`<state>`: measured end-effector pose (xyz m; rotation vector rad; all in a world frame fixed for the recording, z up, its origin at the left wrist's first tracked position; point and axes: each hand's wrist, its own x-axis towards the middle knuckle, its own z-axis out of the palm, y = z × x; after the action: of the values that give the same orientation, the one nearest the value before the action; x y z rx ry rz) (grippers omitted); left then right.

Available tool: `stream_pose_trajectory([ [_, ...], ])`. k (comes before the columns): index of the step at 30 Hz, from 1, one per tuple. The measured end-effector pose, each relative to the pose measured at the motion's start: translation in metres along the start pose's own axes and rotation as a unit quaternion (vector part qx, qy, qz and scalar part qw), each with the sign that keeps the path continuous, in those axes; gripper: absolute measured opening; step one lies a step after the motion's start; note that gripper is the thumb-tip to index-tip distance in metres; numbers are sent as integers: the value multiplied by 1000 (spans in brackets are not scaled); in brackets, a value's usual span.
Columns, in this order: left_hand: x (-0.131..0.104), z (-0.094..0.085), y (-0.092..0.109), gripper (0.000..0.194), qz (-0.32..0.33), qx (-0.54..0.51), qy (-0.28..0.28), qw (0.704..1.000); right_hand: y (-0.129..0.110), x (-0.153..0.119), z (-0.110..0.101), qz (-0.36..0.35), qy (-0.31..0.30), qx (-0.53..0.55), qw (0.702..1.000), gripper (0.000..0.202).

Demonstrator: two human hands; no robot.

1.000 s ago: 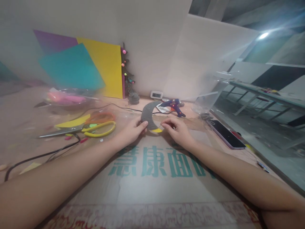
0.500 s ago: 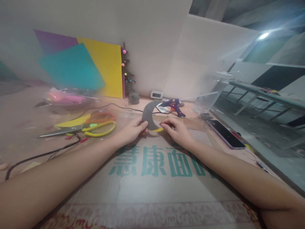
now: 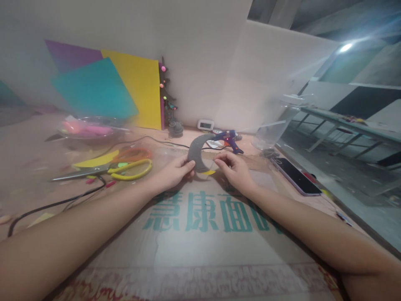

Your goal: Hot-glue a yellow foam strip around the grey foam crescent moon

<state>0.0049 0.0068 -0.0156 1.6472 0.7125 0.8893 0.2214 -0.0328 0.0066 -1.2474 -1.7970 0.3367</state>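
Observation:
In the head view my left hand (image 3: 176,172) grips a dark grey crescent (image 3: 197,154) at its left edge, thumb on top. A bit of yellow (image 3: 208,172) shows at the crescent's lower tip. My right hand (image 3: 233,170) is just right of it, thumb and forefinger pinched together. Whatever is between those fingertips is too small to make out. Behind the crescent's upper tip lies a dark blue glue gun (image 3: 230,140) with a small red light.
Scissors with yellow and orange handles (image 3: 130,170) lie left, near a yellow paper crescent (image 3: 97,159) and a black cord (image 3: 56,205). A phone (image 3: 296,176) lies right, before a clear plastic container (image 3: 271,131). Coloured sheets (image 3: 134,88) and a small white clock (image 3: 205,124) stand at the back.
My right hand has shifted slightly right, away from the crescent's inner edge. The crescent has tilted and moved a little to the right in my left hand.

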Motion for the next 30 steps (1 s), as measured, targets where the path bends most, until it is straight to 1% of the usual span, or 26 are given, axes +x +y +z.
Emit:
stream_pose_trajectory([
  [3, -1, 0, 0, 28, -4, 39, -10, 999, -3, -2, -2, -7, 10, -1, 1000, 14],
  [6, -2, 0, 2, 29, -4, 44, -14, 999, -3, -1, -1, -15, 3, -16, 1000, 12],
  [10, -1, 1, 3, 27, -2, 13, -6, 1000, 3, 2, 2, -9, -53, -32, 998, 10],
  [12, 0, 2, 4, 28, -5, 0, 1, 1000, 6, 3, 3, -11, -65, -31, 997, 14],
  [15, 1, 3, 4, 32, -8, -26, 7, 1000, 8, 1, 3, -22, -31, -4, 999, 17],
  [18, 0, 5, 6, 31, -22, -64, 24, 997, 5, -1, 0, -29, 6, 18, 999, 14],
  [20, -1, 6, 8, 30, -35, -84, 40, 995, 2, -2, -3, -58, 15, 20, 998, 10],
  [21, -1, 6, 8, 29, -41, -89, 47, 994, 0, -2, -4, -78, 13, 15, 997, 10],
  [24, -1, 4, 8, 29, -51, -94, 64, 992, -3, -1, -5, -125, -16, -24, 992, 19],
  [26, 0, 3, 7, 30, -50, -100, 71, 991, -3, -1, -5, -133, -40, -41, 989, 22],
  [30, 0, 3, 5, 31, -40, -106, 69, 991, 0, -4, -2, -128, -71, -49, 988, 19],
])
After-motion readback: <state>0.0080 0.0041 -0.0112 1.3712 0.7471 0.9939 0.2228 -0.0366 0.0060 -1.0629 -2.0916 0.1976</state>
